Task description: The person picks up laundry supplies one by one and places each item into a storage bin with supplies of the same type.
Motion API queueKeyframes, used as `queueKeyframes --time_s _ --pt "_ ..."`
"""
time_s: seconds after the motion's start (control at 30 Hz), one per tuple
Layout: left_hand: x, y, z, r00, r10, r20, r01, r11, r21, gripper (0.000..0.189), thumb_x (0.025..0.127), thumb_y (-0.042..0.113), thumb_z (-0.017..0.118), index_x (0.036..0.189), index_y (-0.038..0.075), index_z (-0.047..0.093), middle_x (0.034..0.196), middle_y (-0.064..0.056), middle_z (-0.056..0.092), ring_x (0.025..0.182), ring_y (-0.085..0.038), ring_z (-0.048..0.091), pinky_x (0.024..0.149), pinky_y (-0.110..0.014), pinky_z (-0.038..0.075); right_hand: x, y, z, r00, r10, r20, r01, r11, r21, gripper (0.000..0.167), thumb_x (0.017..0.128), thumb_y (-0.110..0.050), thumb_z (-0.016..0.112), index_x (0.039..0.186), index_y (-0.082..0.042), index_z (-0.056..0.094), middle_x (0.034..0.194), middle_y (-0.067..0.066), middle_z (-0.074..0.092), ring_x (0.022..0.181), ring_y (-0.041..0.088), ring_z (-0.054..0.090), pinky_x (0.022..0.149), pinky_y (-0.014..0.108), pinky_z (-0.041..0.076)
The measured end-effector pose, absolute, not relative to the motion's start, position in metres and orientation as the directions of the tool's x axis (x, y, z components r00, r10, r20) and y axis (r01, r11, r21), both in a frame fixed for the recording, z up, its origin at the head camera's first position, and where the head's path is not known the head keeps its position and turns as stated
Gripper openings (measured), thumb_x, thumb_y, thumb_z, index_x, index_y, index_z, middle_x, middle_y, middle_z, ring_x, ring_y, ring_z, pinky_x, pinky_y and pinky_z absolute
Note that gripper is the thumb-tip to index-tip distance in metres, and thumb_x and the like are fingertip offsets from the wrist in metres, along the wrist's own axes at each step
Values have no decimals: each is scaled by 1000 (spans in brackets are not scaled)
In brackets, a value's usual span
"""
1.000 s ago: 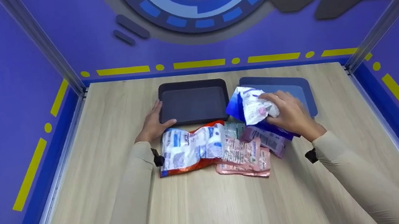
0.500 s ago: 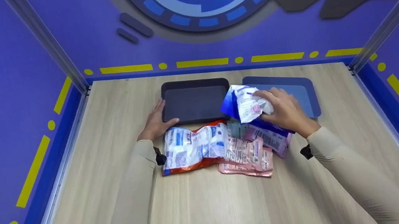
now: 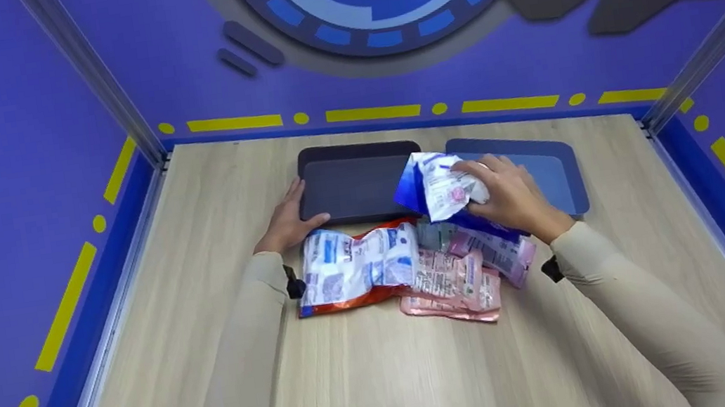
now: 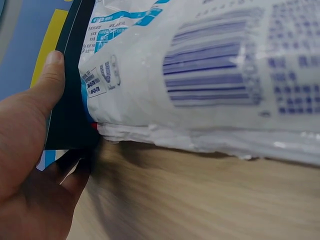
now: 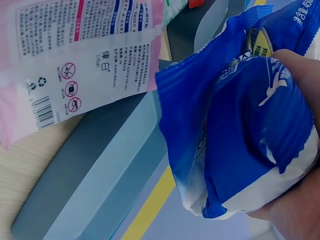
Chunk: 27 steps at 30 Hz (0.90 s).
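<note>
My right hand (image 3: 510, 193) grips a crumpled blue-and-white packet (image 3: 441, 182) above the gap between two trays. In the right wrist view the packet's crimped blue end (image 5: 182, 115) points away from the palm. My left hand (image 3: 284, 225) rests at the front left corner of the dark tray (image 3: 360, 186), fingers along its left wall and thumb at the front. The left wrist view has the thumb (image 4: 50, 80) straight against the tray's wall (image 4: 72, 107). A large white-and-blue bag (image 3: 360, 264) with an orange-red edge lies beside that hand.
A blue-grey tray (image 3: 546, 174) stands right of the dark one, partly hidden behind my right hand. In front lie overlapping pink packets (image 3: 447, 277), a purple packet (image 3: 493, 252) and a green one (image 3: 434, 234). Purple walls (image 3: 346, 85) enclose the table.
My right hand has carried the blue-and-white packet left, towards the dark tray. The left hand stays at the tray's corner, and the head view has shifted slightly.
</note>
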State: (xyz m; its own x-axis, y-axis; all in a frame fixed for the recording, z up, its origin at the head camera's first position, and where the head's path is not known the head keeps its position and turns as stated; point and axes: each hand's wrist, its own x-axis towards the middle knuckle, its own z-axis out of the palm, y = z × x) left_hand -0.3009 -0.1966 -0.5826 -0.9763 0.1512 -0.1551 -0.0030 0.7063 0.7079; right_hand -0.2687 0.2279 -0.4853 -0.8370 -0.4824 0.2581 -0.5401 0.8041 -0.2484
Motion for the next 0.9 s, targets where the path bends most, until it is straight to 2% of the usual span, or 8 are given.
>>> queueKeyframes --time_s 0.2,0.47,0.67,0.9 --pt "-301 -194 -581 -975 151 -163 -8 707 707 96 98 42 70 166 13 10 174 -3 0 159 -27 4 128 -46 11 -270 225 -483 -846 -477 239 -529 809 -258 67 83 -26 85 144 -24 57 128 13 62 111 37 56 84 61 49" --pt "-298 -196 -582 -976 140 -167 -17 713 701 94 99 42 69 167 14 10 174 -4 1 159 -27 4 128 -46 12 -277 216 -484 -834 -496 241 -548 794 -262 66 83 -26 85 143 -25 58 120 11 62 99 32 54 80 54 48" --pt "-299 -195 -583 -976 128 -177 -33 714 700 94 99 42 69 167 17 10 174 -3 1 159 -27 4 127 -47 12 -282 209 -484 -829 -505 241 -556 792 -253 65 83 -27 84 143 -27 58 124 10 62 101 32 55 81 55 48" --pt "-299 -197 -583 -976 150 -157 -7 704 710 94 99 42 69 166 13 11 174 -4 2 159 -28 6 127 -47 13 -287 202 -484 -815 -521 253 -575 782 -240 66 82 -25 86 142 -26 59 127 12 62 106 36 56 85 60 49"
